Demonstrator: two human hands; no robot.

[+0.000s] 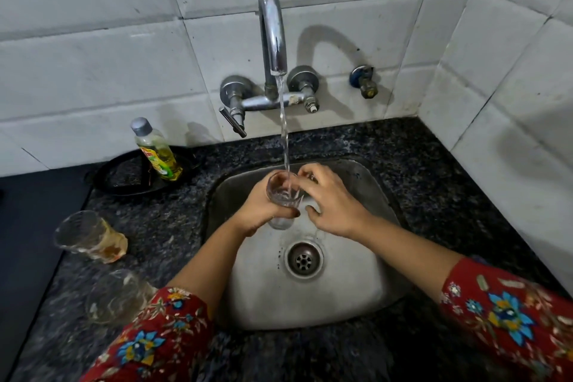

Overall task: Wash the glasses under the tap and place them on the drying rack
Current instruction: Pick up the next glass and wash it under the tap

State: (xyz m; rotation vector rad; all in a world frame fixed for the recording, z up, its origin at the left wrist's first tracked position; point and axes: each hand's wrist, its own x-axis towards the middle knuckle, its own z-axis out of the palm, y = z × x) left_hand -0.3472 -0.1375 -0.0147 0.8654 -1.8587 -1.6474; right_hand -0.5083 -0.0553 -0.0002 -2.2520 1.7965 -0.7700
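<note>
Over the steel sink (350, 295), my left hand (259, 206) grips a clear glass (282, 192) around its lower part, mouth up. Water runs from the chrome tap (273, 31) straight into the glass. My right hand (330, 200) is beside the glass on its right, fingertips touching the rim, thumb spread apart below. Two more glasses stand on the counter at the left: one with brownish residue (90, 236) and a blurred one (116, 296) nearer to me. No drying rack is in view.
A dish soap bottle (156, 149) stands on a black round tray (130, 177) left of the sink. The tap's lever handle (232, 121) juts out on the left. A small wall valve (366, 80) sits right of the tap. Dark granite counter (434, 183) surrounds the sink; the tiled wall corner closes the right side.
</note>
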